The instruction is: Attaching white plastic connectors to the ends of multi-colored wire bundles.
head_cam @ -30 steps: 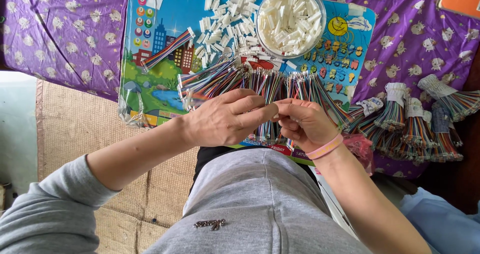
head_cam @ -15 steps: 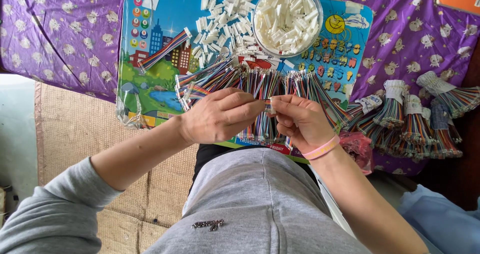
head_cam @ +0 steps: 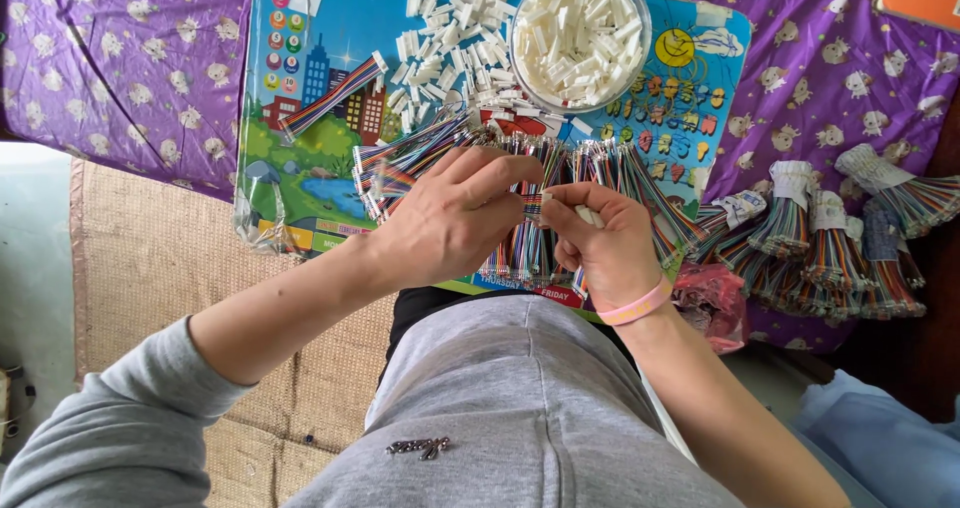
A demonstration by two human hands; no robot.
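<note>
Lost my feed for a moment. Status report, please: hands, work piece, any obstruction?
Left hand pinching rainbow ribbon cable. Right hand holding small white connector at the cable's end. Loose cables spread under both hands; nothing blocking.

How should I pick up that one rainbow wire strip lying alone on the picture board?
Probably pinch the loose flat rainbow ribbon cable across its middle, coming straight down from above. It lies flat and slanted on the colourful picture board, with both long edges free and nothing on top.
</note>
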